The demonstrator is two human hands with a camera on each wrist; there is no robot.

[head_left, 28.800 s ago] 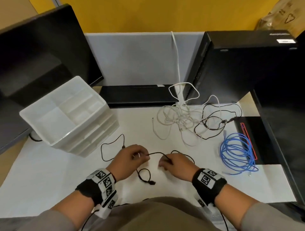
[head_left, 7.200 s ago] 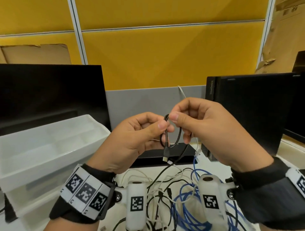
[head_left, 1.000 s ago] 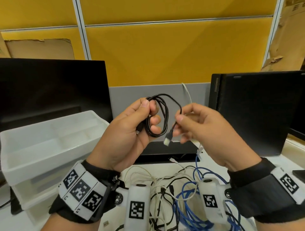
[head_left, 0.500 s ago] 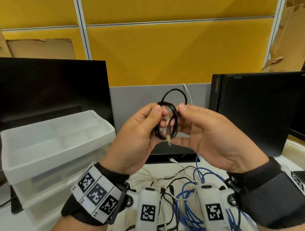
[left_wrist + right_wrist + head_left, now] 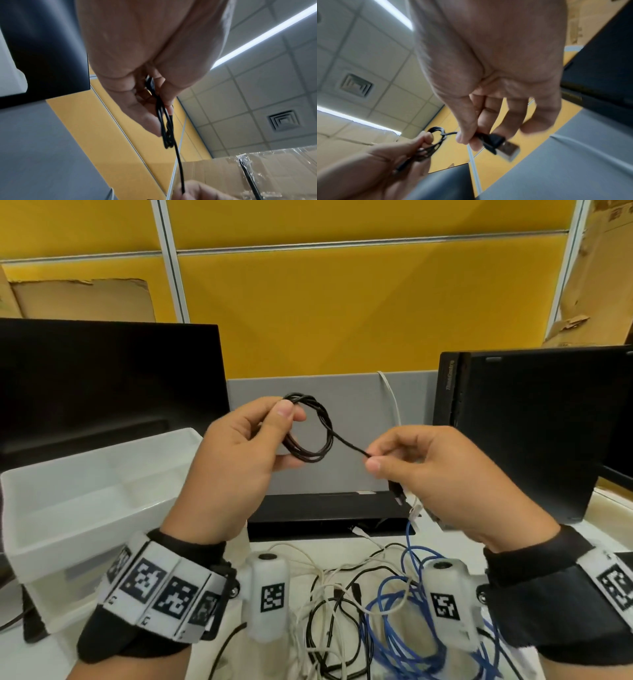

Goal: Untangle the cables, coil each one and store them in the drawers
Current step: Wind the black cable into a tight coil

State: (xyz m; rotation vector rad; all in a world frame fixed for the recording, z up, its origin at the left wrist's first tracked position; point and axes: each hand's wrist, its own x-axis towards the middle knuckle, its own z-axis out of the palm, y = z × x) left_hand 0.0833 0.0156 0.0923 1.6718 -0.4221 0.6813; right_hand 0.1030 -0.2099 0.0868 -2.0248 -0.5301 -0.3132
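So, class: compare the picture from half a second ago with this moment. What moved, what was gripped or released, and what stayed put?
The right hand has drawn away to the right from the coil, pulling the cable's free end out straight with the plug pinched in its fingers. The left hand still holds the coil in the same place. The drawers and the tangle on the table are unchanged.

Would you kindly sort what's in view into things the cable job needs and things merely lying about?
Job:
- thin black cable coil, held by left hand
- its USB end, pinched by right hand
- white plastic drawer unit
- blue cable
- white cables

Lying about:
- black monitor
- black computer case
- cardboard
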